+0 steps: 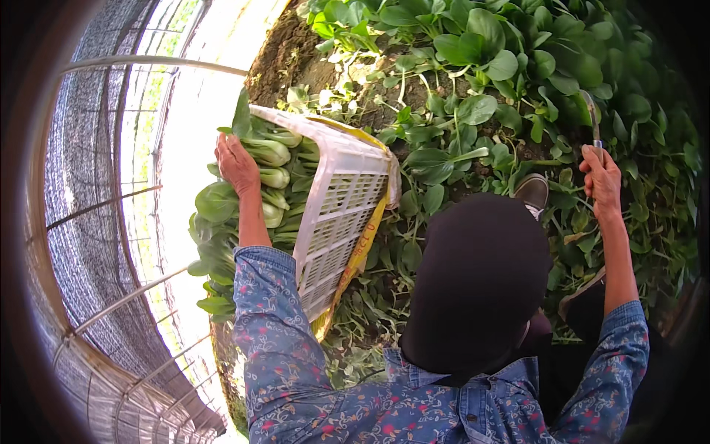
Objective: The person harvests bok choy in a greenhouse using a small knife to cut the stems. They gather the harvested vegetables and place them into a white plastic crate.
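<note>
My left hand (238, 164) lies over the leafy ends of green bok choy (266, 151) at the open side of a white plastic crate (346, 191). Its fingertips are partly hidden among the leaves, so its grip on them is unclear. The heads are packed in rows, pale stems toward the crate's inside and leaves sticking out past the rim. Over the plants on the right, my right hand (602, 180) is closed around the handle of a small sickle (594, 125), whose curved metal blade points up and away from the crate.
Dense growing leafy greens (516, 50) fill the upper right. Loose leaves and bare soil (294, 55) lie beyond the crate, which has a yellow printed strip (360, 252) along its base. A shoe (532, 191) stands among plants. Netting (89, 183) and curved poles form the left wall.
</note>
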Motion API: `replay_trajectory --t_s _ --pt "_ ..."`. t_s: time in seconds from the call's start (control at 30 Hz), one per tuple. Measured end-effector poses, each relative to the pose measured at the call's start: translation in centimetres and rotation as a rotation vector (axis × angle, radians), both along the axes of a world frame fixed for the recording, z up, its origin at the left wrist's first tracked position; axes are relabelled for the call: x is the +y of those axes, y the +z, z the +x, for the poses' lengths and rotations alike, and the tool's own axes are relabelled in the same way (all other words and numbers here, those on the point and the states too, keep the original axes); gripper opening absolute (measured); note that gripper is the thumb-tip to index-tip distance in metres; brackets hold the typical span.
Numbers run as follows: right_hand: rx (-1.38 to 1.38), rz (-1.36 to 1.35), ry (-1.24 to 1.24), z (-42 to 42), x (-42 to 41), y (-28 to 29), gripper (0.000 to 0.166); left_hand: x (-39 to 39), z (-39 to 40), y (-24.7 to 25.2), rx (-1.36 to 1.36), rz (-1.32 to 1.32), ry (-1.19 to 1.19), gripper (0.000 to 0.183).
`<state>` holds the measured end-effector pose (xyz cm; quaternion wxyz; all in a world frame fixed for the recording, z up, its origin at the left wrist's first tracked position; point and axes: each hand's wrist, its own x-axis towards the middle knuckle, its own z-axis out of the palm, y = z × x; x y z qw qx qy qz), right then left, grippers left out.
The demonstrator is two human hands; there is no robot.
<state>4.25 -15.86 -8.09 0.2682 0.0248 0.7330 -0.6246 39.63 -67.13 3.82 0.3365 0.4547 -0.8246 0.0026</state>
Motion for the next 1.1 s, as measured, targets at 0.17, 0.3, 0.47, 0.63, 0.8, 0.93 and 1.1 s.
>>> replay_trajectory --t_s 0.17,0.3,0.47,0.63,0.8,0.93,1.1 --pt "0.197 -0.131 0.085 1.8 -3.8 4.4 0.020 2.6 2.4 1.0 -0.186 -0.212 -0.142 0.033" --pt "0.351 -0.230 0.326 4.4 -8.5 11.0 0.021 3.9 4.2 -1.1 -0.480 -0.197 -0.190 0.033" --pt "0.560 -0.113 0.802 7.8 -17.5 19.2 0.016 5.2 3.8 -1.6 -0.433 -0.098 -0.160 0.036" --pt "0.502 -0.067 1.258 14.7 -30.3 22.8 0.022 4.8 5.4 -1.8 -0.209 -0.084 -0.208 0.035" --pt "0.802 0.085 1.363 19.1 -39.8 17.9 0.030 4.7 3.9 -3.5 -0.051 -0.074 -0.264 0.037" --pt "0.970 -0.084 1.136 22.6 -43.1 12.2 0.030 4.4 4.6 -3.9 0.042 -0.061 -0.278 0.035" --pt "0.912 0.076 1.228 24.1 -42.8 13.0 0.032 4.1 5.8 -3.9 0.096 -0.071 -0.288 0.031"
